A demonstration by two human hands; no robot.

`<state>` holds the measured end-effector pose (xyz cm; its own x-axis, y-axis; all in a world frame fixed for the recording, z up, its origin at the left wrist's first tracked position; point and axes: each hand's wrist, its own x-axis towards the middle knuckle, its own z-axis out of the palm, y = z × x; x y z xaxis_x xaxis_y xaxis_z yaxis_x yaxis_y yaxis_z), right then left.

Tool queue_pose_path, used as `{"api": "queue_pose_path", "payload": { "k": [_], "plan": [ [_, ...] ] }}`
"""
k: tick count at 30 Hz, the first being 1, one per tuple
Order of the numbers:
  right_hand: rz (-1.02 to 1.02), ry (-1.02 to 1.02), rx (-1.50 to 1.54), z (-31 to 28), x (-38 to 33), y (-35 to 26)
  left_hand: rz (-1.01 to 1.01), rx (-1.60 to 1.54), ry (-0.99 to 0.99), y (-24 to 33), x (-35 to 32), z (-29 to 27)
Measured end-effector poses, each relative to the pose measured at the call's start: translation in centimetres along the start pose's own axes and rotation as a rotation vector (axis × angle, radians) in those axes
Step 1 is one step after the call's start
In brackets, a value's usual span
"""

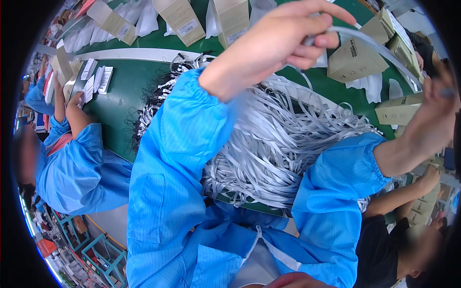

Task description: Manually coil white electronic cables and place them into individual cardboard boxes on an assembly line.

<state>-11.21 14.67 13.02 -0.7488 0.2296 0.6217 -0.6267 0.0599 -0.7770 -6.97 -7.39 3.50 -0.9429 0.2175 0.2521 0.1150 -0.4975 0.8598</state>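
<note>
A pale grey-white flat strap (382, 48) stretches in an arc between my raised hands. My left hand (297, 41) pinches one end, its index finger pointing outward. Over at the far right, my right hand (434, 103) is closed on the other end, slightly blurred near the picture's rim. Below them lies a big heap of similar white straps (269, 144) spread across the green table. Black cords and clips (144, 115) show at the left side of the heap, partly behind my left sleeve.
Open cardboard boxes (180, 24) and white plastic bags (146, 21) line the table's far side. More boxes (357, 57) stand at the right. A co-worker (72, 163) in blue handles printed cards (103, 79) at the left; another person in black (384, 245) works at the right.
</note>
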Motion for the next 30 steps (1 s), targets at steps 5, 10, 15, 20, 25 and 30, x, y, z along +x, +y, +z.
{"api": "queue_pose_path", "payload": {
  "k": [5, 10, 15, 20, 25, 30],
  "plan": [
    [-0.194, -0.479, -0.292, 0.8, -0.9, 4.1, 0.214, 0.211, -0.034, 2.3, -1.3, 2.6],
    [0.100, -0.997, 0.164, 2.3, -1.8, 7.1, 0.188, -0.113, 0.097, 2.8, -1.3, 6.0],
    [0.127, -1.368, 0.153, 2.5, -3.2, 6.5, 0.494, 0.079, 0.165, 4.0, -1.1, 7.2],
    [0.183, -1.445, 0.217, 3.3, -1.3, 3.9, 0.556, 0.252, 0.358, 5.9, -1.4, 7.5],
    [0.556, -0.764, 0.105, 4.4, -2.3, -0.4, 0.348, 0.325, 0.569, 5.4, -1.0, 7.2],
    [-0.350, -0.085, 0.061, 6.3, -1.7, 4.7, 0.232, 0.483, 0.558, 3.6, -0.4, 8.7]
  ]
}}
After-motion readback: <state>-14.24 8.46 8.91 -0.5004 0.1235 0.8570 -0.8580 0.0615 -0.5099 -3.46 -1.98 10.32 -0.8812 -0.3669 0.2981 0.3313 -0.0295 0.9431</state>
